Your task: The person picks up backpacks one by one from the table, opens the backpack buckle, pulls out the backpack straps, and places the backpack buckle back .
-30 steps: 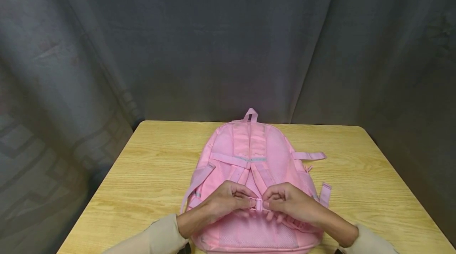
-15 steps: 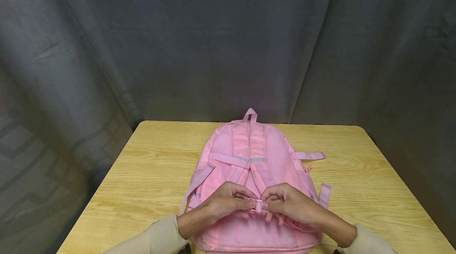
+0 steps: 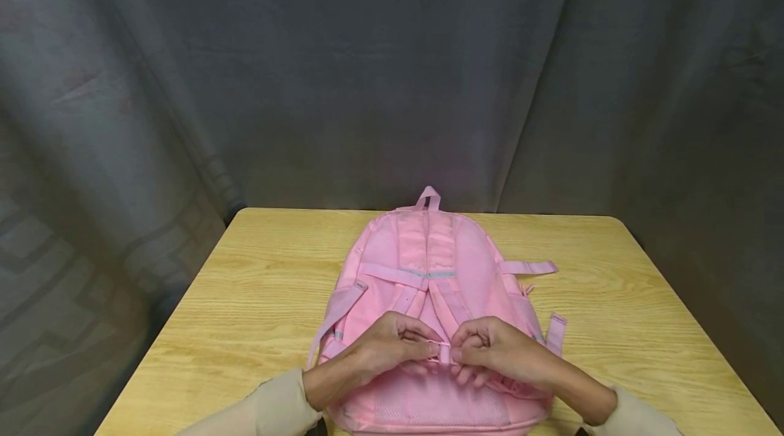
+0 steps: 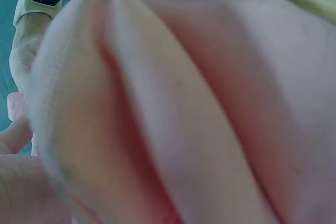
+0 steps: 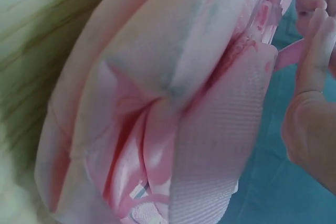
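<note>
A pink backpack (image 3: pixel 471 259) lies on its front with its back panel and shoulder straps up. Over its lower half, a pink plastic buckle (image 3: pixel 444 353) is held between both hands. My left hand (image 3: pixel 392 346) pinches its left end between thumb and forefinger. My right hand (image 3: pixel 499 351) pinches the right end, with a pink strap (image 5: pixel 290 55) running from its fingers in the right wrist view. The fingers hide much of the buckle, so whether its halves are joined cannot be told. Blurred pink fabric (image 4: pixel 173 87) fills most of the left wrist view.
The backpack rests on a wooden table (image 3: pixel 257 286). Loose webbing ends stick out from its sides, one at the left (image 3: pixel 339 317) and two at the right, including an upper strap (image 3: pixel 529 266). A dark grey curtain (image 3: pixel 367 82) hangs behind the table.
Both hands stay at the buckle. The right hand's fingers shift slightly, with the lower ones closer together now. The backpack stays in place.
</note>
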A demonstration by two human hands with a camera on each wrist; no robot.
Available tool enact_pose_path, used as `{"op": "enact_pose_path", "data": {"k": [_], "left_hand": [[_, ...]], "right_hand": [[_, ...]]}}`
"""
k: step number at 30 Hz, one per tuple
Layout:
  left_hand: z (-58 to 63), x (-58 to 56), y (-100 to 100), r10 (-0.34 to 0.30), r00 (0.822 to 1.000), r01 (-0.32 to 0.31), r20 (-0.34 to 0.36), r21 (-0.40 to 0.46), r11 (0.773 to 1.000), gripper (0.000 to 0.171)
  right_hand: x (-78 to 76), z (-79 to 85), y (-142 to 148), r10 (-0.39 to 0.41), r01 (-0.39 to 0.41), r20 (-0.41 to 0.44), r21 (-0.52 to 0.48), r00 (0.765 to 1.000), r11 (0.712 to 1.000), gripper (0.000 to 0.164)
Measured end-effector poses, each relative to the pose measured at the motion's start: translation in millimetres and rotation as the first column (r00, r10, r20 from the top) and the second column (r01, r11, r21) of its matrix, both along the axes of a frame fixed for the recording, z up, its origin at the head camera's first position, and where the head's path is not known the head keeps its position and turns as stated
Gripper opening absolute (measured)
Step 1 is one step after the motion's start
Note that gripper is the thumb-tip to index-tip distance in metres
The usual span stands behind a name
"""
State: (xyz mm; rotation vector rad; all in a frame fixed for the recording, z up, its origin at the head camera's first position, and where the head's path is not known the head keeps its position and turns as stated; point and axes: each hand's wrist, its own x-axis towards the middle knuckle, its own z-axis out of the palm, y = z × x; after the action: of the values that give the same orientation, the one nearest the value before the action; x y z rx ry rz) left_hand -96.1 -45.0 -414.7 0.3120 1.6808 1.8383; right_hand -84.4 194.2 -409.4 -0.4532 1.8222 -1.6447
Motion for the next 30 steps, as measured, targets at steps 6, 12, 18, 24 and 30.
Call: {"op": "enact_pose_path", "data": {"k": [6, 12, 18, 24, 30], "left_hand": [[-0.9, -0.1, -0.2, -0.002, 1.000, 0.002, 0.008, 0.013, 1.000, 0.019], [-0.8, -0.5, -0.4, -0.007, 1.000, 0.007, 0.005, 0.007, 1.000, 0.020], [-1.3, -1.3, 0.1, -0.019, 1.000, 0.019, -0.004, -0.009, 1.000, 0.021], [-2.7, -0.9, 0.8, -0.009, 1.000, 0.009, -0.005, -0.009, 1.000, 0.019], [-1.8, -0.2, 1.1, 0.003, 1.000, -0.003, -0.008, -0.021, 1.000, 0.018]], "right_hand": [[-1.1, -0.6, -0.1, 0.000, 0.000, -0.004, -0.013, 1.000, 1.000, 0.019], [-2.6, -1.1, -0.8, 0.017, -0.018, -0.034, -0.025, 0.999, 1.000, 0.020], [-3.0, -1.3, -2.3, 0.025, -0.027, -0.044, -0.047, 0.999, 0.999, 0.021], [-2.9, -1.6, -3.6, 0.033, -0.037, -0.069, -0.057, 0.997, 0.998, 0.021], [-2.1, -1.0, -3.3, 0.045, -0.051, -0.073, -0.077, 0.996, 0.996, 0.022]]}}
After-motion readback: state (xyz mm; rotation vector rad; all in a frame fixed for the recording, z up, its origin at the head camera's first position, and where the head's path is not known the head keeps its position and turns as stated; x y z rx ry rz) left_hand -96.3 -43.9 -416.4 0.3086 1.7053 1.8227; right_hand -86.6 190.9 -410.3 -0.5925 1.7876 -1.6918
